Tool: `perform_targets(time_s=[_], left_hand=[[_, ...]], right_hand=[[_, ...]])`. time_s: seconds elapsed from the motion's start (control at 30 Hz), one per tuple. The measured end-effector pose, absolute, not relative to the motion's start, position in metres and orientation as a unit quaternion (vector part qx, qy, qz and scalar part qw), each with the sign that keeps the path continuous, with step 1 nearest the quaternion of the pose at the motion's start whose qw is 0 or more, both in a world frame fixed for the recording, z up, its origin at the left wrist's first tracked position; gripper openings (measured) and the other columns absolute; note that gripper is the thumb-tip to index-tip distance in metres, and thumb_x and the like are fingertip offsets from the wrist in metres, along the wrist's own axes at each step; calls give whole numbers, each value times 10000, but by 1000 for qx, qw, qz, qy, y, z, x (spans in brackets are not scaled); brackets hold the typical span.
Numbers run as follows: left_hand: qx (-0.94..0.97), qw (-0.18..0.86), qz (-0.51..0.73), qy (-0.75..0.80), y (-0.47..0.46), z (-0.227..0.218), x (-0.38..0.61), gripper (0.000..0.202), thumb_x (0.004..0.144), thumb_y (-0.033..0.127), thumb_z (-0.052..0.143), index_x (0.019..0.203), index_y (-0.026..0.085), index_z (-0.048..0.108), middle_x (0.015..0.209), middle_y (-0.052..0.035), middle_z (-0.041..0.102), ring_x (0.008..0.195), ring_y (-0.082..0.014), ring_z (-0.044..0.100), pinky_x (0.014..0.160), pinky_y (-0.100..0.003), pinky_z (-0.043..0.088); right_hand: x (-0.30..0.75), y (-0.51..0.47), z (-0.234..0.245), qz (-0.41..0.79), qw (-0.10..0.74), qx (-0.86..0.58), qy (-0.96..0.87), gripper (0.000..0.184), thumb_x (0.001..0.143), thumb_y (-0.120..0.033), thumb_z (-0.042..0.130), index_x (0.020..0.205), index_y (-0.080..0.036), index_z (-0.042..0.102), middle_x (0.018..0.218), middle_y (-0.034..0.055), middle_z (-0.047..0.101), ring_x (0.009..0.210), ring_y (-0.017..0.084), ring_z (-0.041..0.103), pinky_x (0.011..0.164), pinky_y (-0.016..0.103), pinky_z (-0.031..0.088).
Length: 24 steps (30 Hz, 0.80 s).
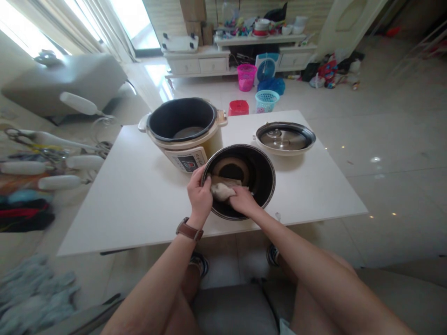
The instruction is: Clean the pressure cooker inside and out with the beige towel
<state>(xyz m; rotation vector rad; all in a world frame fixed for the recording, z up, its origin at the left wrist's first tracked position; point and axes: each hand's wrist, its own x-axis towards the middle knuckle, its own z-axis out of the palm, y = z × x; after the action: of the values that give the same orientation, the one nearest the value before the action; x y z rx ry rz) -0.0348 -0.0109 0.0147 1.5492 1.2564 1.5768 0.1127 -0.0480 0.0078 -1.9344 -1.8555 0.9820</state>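
Note:
A dark round inner pot (263, 179) is tilted toward me over the front of the white table. My left hand (200, 193) grips its left rim, thumb at the inside edge. Inside the pot, my right hand (242, 201) is closed on a pale, bunched cloth (222, 191) held against the wall; part of the fingers is hidden by it. Behind and to the left stands the pressure cooker body (188, 160), open at the top, with a control panel on its front. Its lid (289, 151) lies upside down at the right back of the table.
The white table (139, 218) bears all the cooker parts. Past its far edge are a red stool-like item (239, 108), a light blue basket (267, 100) and a pink basket (246, 77). A rack with white-tipped arms (85, 163) stands left. A small clear object (278, 216) lies near the front edge.

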Motion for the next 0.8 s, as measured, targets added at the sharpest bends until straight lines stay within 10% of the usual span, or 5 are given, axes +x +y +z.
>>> perform_targets(time_s=[0.17,0.57,0.8], left_hand=[[553,282,611,491,-20,10,-20,314,866,142,605,1129,206,764,1173,-62,755,1141,-222,687,1103,-395,514],[550,286,606,499,-13,5,-25,380,818,123,622,1155,213,773,1162,-53,752,1127,-228,686,1096,-395,519],[597,287,598,451,-25,15,-17,399,866,116,615,1211,240,774,1233,-57,738,1229,-238,654,1152,-426,484]], right_hand=[[102,-38,-1,396,233,-662,-592,505,925,-144,465,1367,-235,692,1342,37,749,1227,203,686,1009,281,518],[134,-43,30,270,-58,-660,-699,396,871,-213,564,1184,-260,801,1232,151,774,1191,352,710,991,444,534],[140,-48,11,336,102,-665,-659,399,795,-129,560,1091,-210,814,1131,108,806,1138,297,724,1003,376,520]])
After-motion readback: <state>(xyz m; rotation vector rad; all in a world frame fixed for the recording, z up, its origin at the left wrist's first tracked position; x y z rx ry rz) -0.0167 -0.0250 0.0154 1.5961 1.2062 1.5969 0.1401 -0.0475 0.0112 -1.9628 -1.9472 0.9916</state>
